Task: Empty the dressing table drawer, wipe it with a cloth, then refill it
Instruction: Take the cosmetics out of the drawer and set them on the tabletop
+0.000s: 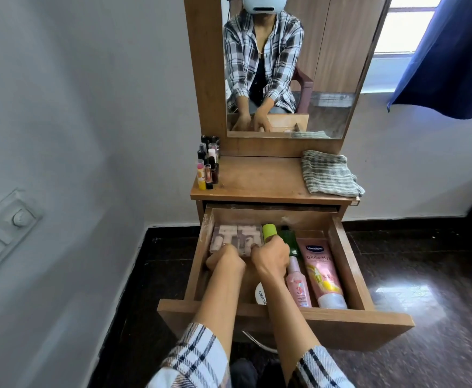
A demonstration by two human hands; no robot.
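Observation:
The wooden drawer (349, 264) of the dressing table is pulled out below me. Both hands are inside it. My left hand (225, 261) and my right hand (271, 257) each grip the near edge of a clear plastic organiser box (233, 235) lying at the drawer's back left. Beside the box lie a lime-capped tube (270, 231), a dark green bottle (289, 240), a pink spray bottle (297, 287) and a pink Vaseline tube (324, 275). A white round item (260, 296) shows between my forearms. The striped cloth (328, 173) lies folded on the tabletop's right.
Several small lipsticks and nail polish bottles (208, 166) stand at the tabletop's (257, 180) left edge. A mirror (313, 65) rises behind. A grey wall with a switch panel (2, 236) is close on the left; dark glossy floor (425, 289) lies to the right.

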